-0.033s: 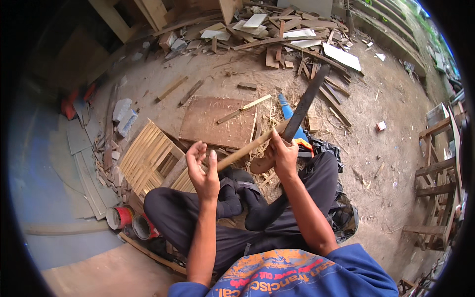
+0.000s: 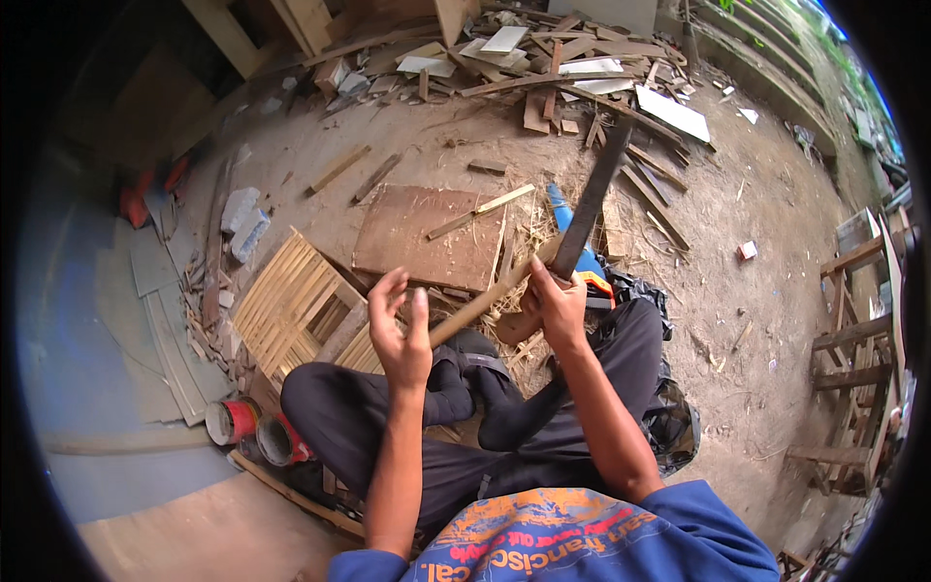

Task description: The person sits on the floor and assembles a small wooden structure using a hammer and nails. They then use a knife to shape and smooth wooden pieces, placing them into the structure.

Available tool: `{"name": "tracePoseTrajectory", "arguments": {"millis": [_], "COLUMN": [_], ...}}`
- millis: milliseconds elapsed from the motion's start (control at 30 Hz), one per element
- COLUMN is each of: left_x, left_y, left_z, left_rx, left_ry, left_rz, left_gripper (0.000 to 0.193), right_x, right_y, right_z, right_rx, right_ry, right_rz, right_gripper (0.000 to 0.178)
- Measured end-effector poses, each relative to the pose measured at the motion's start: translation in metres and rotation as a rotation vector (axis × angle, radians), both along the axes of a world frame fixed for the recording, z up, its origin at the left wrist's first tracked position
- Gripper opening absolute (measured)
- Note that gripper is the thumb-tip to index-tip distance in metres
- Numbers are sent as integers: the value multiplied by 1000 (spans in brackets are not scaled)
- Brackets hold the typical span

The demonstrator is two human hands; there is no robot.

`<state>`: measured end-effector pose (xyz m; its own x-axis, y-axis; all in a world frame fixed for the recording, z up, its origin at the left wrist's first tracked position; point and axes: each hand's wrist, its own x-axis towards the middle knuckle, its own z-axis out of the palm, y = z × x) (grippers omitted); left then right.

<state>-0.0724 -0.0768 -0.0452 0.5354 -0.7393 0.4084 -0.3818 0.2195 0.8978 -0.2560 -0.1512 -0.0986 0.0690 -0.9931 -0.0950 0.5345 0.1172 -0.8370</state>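
My right hand (image 2: pixel 558 308) is closed round a machete (image 2: pixel 596 199). Its long dark blade points up and away, and the curved wooden butt of its handle shows below the fist. A pale brown stick, perhaps bamboo, (image 2: pixel 475 307) crosses the machete near the base of the blade, under my right thumb. The stick slants down to the left, and its lower end comes close to my left hand (image 2: pixel 404 339). That hand is raised, palm up, with fingers apart and nothing in it. My crossed legs in dark trousers (image 2: pixel 335 407) lie below both hands.
A brown board (image 2: pixel 407 233) with thin strips on it lies ahead. To the left are a slatted bamboo panel (image 2: pixel 281 301) and two red cans (image 2: pixel 233 422). Beyond the blade spreads a pile of scrap wood (image 2: pixel 543 78). A blue saw-like tool (image 2: pixel 587 262) and black plastic (image 2: pixel 674 427) lie at right.
The machete blade has swung slightly more upright, and its handle butt has shifted a little to the right. The fingers of my left hand have moved slightly, while the hand stays in place.
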Motion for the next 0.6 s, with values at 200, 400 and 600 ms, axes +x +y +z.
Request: {"name": "tracePoseTrajectory", "arguments": {"millis": [200,400,600], "left_x": [-20,-3,31], "left_y": [-12,-21,-45], "left_z": [-3,-6,-19], "left_rx": [224,206,-125], "left_ry": [186,277,402], "left_rz": [-534,-407,25], "left_gripper": [23,18,17], "right_x": [2,20,3], "right_y": [25,25,24], "right_z": [2,13,-29], "right_rx": [-163,-181,-77], "right_ry": [337,300,322], "right_rz": [502,458,222], "right_gripper": [18,33,21]}}
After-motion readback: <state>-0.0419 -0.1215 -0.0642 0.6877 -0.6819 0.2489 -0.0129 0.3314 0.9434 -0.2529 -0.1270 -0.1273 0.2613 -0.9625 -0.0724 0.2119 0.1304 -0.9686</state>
